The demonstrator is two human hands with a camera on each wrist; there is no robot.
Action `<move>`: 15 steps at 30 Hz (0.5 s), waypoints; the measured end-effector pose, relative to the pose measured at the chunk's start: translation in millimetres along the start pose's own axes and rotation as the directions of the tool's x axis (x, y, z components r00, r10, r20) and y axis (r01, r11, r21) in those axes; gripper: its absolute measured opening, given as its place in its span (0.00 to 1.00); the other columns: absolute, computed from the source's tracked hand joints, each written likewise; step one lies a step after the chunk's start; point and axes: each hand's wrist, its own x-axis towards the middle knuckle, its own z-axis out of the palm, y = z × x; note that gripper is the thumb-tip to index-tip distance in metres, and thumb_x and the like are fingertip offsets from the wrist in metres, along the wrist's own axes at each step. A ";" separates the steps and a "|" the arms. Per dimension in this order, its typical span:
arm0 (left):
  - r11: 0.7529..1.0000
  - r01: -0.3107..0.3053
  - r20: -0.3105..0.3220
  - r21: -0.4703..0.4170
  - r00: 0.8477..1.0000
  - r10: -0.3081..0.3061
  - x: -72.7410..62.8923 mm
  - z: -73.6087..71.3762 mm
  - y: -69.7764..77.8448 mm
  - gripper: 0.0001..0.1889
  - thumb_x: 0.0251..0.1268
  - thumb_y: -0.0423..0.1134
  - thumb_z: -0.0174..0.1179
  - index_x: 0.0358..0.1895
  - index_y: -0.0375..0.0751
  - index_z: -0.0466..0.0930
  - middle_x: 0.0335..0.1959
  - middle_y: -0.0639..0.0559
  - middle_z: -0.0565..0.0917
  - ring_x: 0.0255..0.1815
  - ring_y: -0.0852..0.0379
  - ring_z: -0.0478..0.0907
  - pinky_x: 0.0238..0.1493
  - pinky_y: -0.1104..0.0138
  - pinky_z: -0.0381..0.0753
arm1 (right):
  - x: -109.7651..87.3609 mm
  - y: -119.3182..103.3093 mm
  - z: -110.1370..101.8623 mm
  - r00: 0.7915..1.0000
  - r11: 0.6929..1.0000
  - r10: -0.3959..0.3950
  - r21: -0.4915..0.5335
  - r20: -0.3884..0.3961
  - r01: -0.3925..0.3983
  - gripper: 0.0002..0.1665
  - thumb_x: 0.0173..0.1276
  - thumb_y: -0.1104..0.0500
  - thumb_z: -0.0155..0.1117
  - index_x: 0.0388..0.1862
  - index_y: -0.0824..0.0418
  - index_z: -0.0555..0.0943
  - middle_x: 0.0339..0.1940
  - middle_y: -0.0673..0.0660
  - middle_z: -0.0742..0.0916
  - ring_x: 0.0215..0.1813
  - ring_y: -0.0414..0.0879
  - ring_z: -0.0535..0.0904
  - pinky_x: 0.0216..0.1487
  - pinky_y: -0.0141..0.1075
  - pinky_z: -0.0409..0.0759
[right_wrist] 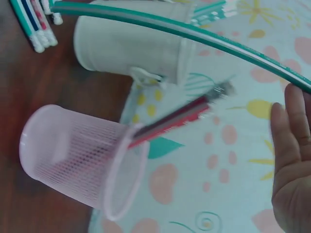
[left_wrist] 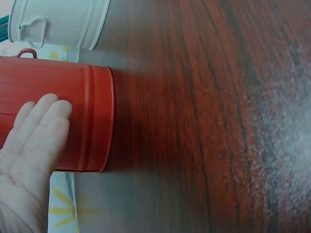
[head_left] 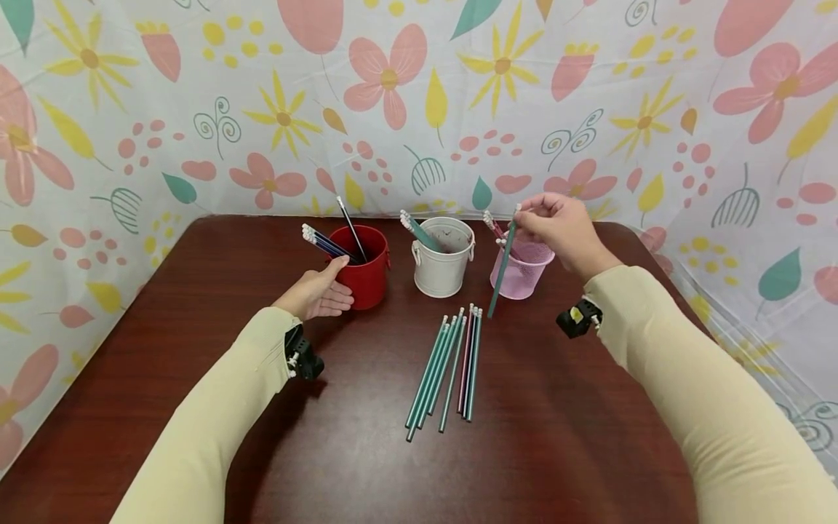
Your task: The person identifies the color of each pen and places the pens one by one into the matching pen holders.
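Observation:
My right hand (head_left: pixel 556 225) pinches a green pencil (head_left: pixel 502 273) near its eraser end, and the pencil hangs down in front of the pink mesh cup (head_left: pixel 521 275). In the right wrist view the same pencil (right_wrist: pixel 184 30) stretches across the white bucket. Red pencils (right_wrist: pixel 170 121) lean inside the pink cup. My left hand (head_left: pixel 321 292) rests beside the red bucket (head_left: pixel 365 284) with its fingers straight along the wall, also seen in the left wrist view against the red bucket (left_wrist: pixel 58 82). Dark blue pencils (head_left: pixel 324 241) and one black pencil (head_left: pixel 351 227) stand in the red bucket.
Between the two cups stands a white bucket (head_left: pixel 440 275) with green pencils (head_left: pixel 420 231) in it. Several loose pencils (head_left: pixel 440 375), mostly green with a pink and a dark blue one, lie on the brown table (head_left: pixel 327 451). A patterned cloth (head_left: pixel 419 94) hangs behind the table.

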 end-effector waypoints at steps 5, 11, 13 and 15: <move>1.000 0.014 -0.022 0.005 1.000 -0.014 0.2 0.5 1.5 0.42 0.70 0.64 0.40 0.59 0.21 0.69 0.53 0.33 0.80 0.49 0.46 0.81 0.55 0.59 0.77 | 7.7 -17.5 1.1 0.996 0.996 -0.083 0.042 -0.028 0.084 0.10 0.61 0.74 0.61 0.26 0.62 0.82 0.21 0.50 0.87 0.24 0.38 0.84 0.32 0.27 0.81; 0.998 -0.017 0.052 0.059 0.999 0.014 -0.3 -4.2 2.2 0.43 0.71 0.64 0.38 0.61 0.19 0.67 0.57 0.28 0.75 0.56 0.40 0.77 0.59 0.57 0.74 | 12.5 -36.3 1.9 0.991 0.972 -0.126 -0.207 -0.043 0.114 0.02 0.61 0.70 0.64 0.31 0.66 0.82 0.22 0.44 0.87 0.27 0.34 0.83 0.35 0.25 0.80; 0.996 -0.036 0.081 0.085 0.996 0.029 -0.4 -7.2 2.6 0.43 0.72 0.63 0.37 0.61 0.18 0.66 0.59 0.26 0.73 0.59 0.36 0.73 0.60 0.55 0.72 | 13.3 -40.6 2.5 0.991 0.943 -0.127 -0.314 -0.031 0.111 0.02 0.62 0.68 0.63 0.32 0.65 0.82 0.22 0.41 0.86 0.27 0.33 0.83 0.36 0.24 0.79; 0.993 -0.044 0.092 0.111 0.995 0.033 0.4 -9.5 2.8 0.43 0.72 0.63 0.36 0.60 0.18 0.67 0.58 0.25 0.73 0.59 0.35 0.73 0.60 0.54 0.72 | 13.9 -43.6 3.7 0.992 0.917 -0.125 -0.385 -0.026 0.105 0.03 0.62 0.66 0.63 0.34 0.66 0.82 0.22 0.39 0.86 0.28 0.32 0.82 0.36 0.22 0.76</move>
